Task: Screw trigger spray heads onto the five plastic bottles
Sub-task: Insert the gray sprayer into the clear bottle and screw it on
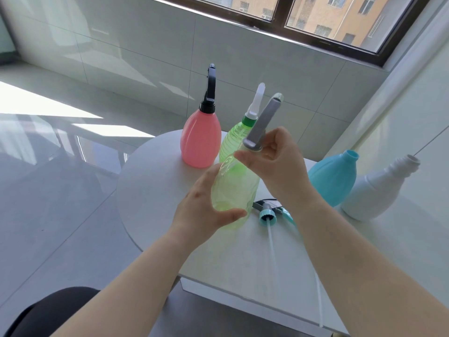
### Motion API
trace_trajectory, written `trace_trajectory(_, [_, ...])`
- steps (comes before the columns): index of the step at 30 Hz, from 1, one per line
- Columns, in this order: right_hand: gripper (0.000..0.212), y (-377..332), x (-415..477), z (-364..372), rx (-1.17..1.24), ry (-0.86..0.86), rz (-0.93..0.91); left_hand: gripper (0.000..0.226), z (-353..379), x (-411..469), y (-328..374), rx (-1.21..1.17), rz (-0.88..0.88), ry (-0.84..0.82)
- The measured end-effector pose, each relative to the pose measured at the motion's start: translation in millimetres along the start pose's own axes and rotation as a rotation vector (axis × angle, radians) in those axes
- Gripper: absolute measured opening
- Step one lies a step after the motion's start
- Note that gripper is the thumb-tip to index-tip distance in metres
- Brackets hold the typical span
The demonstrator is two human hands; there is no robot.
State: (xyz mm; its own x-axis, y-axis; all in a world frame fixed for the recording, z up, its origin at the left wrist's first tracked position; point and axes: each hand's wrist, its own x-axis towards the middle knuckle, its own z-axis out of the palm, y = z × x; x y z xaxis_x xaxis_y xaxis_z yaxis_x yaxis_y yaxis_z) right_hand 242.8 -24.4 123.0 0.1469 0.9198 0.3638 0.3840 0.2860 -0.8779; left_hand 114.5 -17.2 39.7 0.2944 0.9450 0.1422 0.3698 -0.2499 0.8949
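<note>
Both forearms reach up from the bottom edge over a white table (155, 190). The left hand (204, 205) wraps the body of a clear green bottle (233, 188), thumb in front and fingers behind, holding it tilted above the tabletop. The right hand (279, 161) closes its thumb and fingers on the collar of a grey spray head (263, 120) that sits on this bottle's neck.

Five bottles show in all. Behind the held one stand two with heads already on: a pink bottle (201, 139) with a black head (210, 91), and a ribbed green bottle (227, 144) with a white head (256, 100) on a green collar. To the right stand two open-necked ones, touching or nearly so: a blue bottle (335, 176) and a white bottle (379, 188).

One loose head (268, 212) with a blue collar lies on the table just beside the held bottle, partly hidden by the right wrist, its dip tube (272, 246) pointing toward the camera. A second thin tube (319, 302) lies near the right forearm; its head cannot be seen.
</note>
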Motion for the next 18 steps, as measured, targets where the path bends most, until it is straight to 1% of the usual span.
trace_trajectory(1, [0.032,1.0,-0.7,2.5,-0.028,0.028,0.006,0.092,-0.2,0.3,0.0,-0.001,-0.002,0.000])
trace_trajectory(2, [0.029,2.0,-1.3,2.3,-0.029,0.012,0.022,0.092,-0.4,0.5,-0.1,-0.006,-0.001,-0.002])
trace_trajectory(3, [0.024,2.4,-2.6,0.1,-0.001,-0.049,0.043,0.092,-0.5,0.7,-0.2,-0.014,0.001,-0.005])
trace_trajectory(5, [0.025,3.1,-5.4,-8.4,0.079,-0.192,0.054,0.091,-1.2,1.0,-0.8,-0.030,0.009,-0.009])
trace_trajectory(7, [0.026,2.9,-5.6,-15.3,0.158,-0.233,0.024,0.091,-2.0,1.9,-2.0,-0.035,0.014,-0.011])
trace_trajectory(10, [0.020,1.5,-3.2,-16.1,0.236,-0.172,0.023,0.091,-2.3,2.6,-3.1,-0.038,0.019,-0.011])
trace_trajectory(12, [0.022,2.6,-3.8,-10.0,0.180,-0.074,-0.005,0.091,-2.0,2.2,-3.5,-0.032,0.023,-0.004])
trace_trajectory(15, [0.031,5.9,-7.9,1.1,0.053,0.093,-0.041,0.090,-2.2,2.0,-3.4,-0.041,0.032,-0.005])
trace_trajectory(16, [0.030,6.1,-8.7,2.2,0.050,0.096,-0.037,0.090,-2.6,2.2,-3.3,-0.048,0.031,-0.009])
trace_trajectory(18, [0.024,5.0,-9.9,0.2,0.089,-0.030,-0.021,0.090,-3.5,2.7,-3.4,-0.054,0.028,-0.019])
